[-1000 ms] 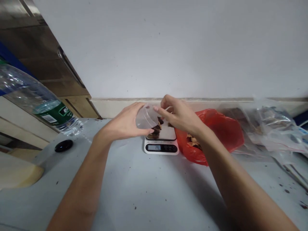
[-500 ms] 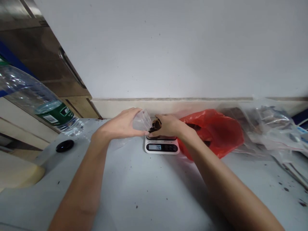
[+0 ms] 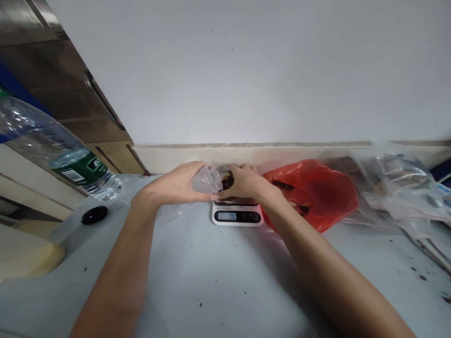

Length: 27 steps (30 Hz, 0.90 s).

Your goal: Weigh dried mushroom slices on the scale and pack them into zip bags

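Observation:
My left hand [image 3: 179, 184] is closed round a clear plastic cup [image 3: 203, 180], tipped on its side with its mouth toward the right. Facing it, my right hand [image 3: 244, 182] curls round dark brown dried pieces [image 3: 226, 181] at the cup's mouth, over the plate of a small white digital scale [image 3: 237, 222]. The scale's lit display shows digits that look like 100, with any decimal point too small to tell. My right fingers partly hide the pieces and the plate. Beside my right wrist lies an open red plastic bag [image 3: 327, 197] with more brown pieces inside.
A large water bottle [image 3: 79, 166] with a green label stands at the left, near a black round lid [image 3: 94, 215]. Clear plastic bags [image 3: 398, 188] lie at the right. A white wall [image 3: 246, 84] rises behind the grey table [image 3: 197, 272], which has dark crumbs on it.
The cup and my left hand have shifted very slightly left. My right hand stays curled round the brown pieces, its fingers slightly moved. The display looks the same.

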{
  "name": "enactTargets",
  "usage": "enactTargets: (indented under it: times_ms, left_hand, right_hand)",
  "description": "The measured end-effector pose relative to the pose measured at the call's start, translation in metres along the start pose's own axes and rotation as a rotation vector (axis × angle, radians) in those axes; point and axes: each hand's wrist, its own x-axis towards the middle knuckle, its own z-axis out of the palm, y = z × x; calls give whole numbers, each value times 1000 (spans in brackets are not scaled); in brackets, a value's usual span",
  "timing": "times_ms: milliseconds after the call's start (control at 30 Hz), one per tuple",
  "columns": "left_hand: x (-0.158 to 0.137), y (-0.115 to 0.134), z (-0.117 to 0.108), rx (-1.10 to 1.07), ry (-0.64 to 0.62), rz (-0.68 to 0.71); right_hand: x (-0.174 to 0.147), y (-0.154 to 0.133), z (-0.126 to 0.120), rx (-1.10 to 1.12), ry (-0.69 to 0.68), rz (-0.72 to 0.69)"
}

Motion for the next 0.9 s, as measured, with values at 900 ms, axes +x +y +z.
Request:
enactTargets:
  times_ms: [900]
  left_hand:
    - [7,-13,12,24,-91,-45]
  right_hand:
    - [10,18,-1,4,9,-167]
